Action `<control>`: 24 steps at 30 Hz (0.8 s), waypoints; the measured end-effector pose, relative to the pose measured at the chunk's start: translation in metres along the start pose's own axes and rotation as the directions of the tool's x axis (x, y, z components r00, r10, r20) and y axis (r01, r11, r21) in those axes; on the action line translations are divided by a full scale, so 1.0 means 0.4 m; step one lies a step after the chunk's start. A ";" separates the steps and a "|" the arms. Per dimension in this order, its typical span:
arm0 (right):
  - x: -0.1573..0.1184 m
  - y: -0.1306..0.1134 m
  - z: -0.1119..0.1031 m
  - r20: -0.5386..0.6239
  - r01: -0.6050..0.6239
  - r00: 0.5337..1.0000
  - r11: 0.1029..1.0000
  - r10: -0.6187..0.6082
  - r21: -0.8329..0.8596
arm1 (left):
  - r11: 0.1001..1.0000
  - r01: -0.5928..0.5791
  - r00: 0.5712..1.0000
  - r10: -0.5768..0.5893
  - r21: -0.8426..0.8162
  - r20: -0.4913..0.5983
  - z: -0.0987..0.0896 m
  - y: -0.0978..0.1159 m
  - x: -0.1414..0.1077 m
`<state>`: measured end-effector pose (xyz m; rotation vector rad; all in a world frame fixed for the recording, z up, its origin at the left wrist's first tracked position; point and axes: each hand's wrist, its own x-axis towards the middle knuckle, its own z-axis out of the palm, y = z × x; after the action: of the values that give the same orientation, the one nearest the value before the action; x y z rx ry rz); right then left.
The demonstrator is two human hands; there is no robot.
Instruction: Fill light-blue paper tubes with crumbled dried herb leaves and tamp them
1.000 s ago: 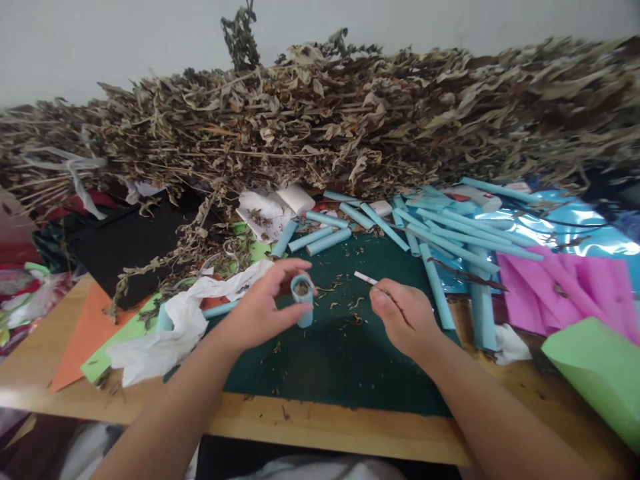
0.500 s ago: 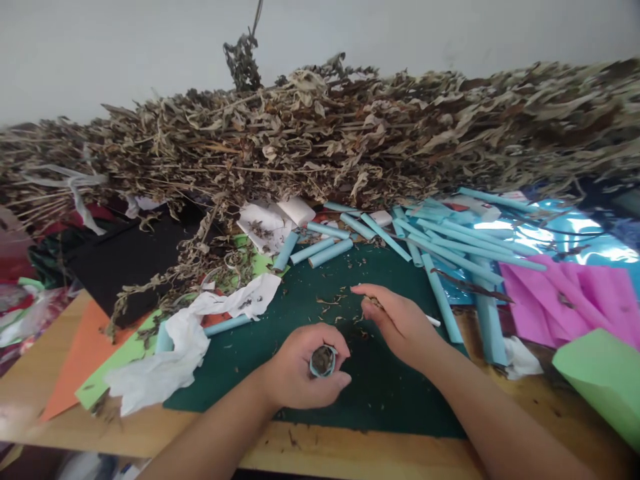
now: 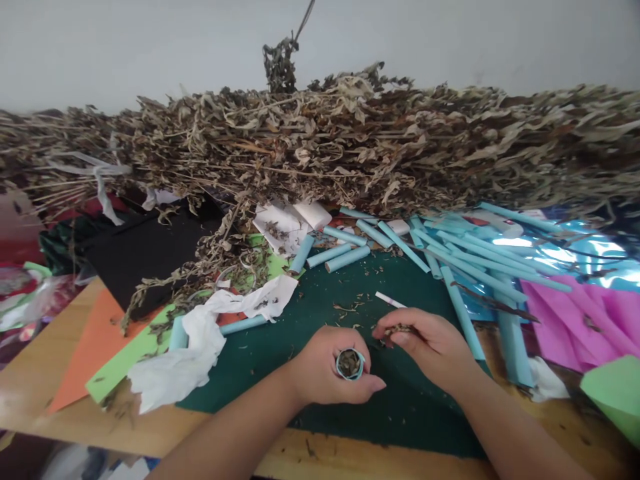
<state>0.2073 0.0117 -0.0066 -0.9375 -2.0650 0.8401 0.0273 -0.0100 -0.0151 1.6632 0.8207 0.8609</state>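
Wooden counter (image 3: 350,457) is carrying a green mat (image 3: 320,300); above it, left hand (image 3: 323,367) grip is encircling a blue tube (image 3: 351,378) already showing dried leaf (image 3: 349,363) inside, while right hand (image 3: 435,347) is pinching leaf bits (image 3: 399,329), not yet inside.

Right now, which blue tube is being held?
The tube in the left hand, with dried leaf showing inside; the other blue tubes lie unheld.

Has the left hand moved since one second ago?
Yes. Against the dark green mat, the left hand, holding the light-blue paper tube, has moved toward the mat's near edge and rightward.
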 end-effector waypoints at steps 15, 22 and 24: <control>0.002 -0.039 0.023 -0.064 0.155 0.987 0.983 -0.149 0.098 | 0.992 0.015 1.000 -0.018 -0.123 -0.025 0.003 -0.010 0.002; 0.026 -0.096 0.007 0.059 0.271 0.960 0.962 -0.273 0.044 | 0.982 0.051 0.998 -0.059 -0.184 -0.037 0.007 -0.019 0.006; 0.033 -0.105 0.015 0.097 0.300 0.948 0.953 -0.303 0.039 | 0.976 0.059 0.997 -0.070 -0.208 -0.044 0.008 -0.022 0.006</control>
<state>0.1814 -0.0014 0.0272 -0.5536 -2.2090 0.7591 0.0305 -0.0075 -0.0238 1.4306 0.7876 0.9144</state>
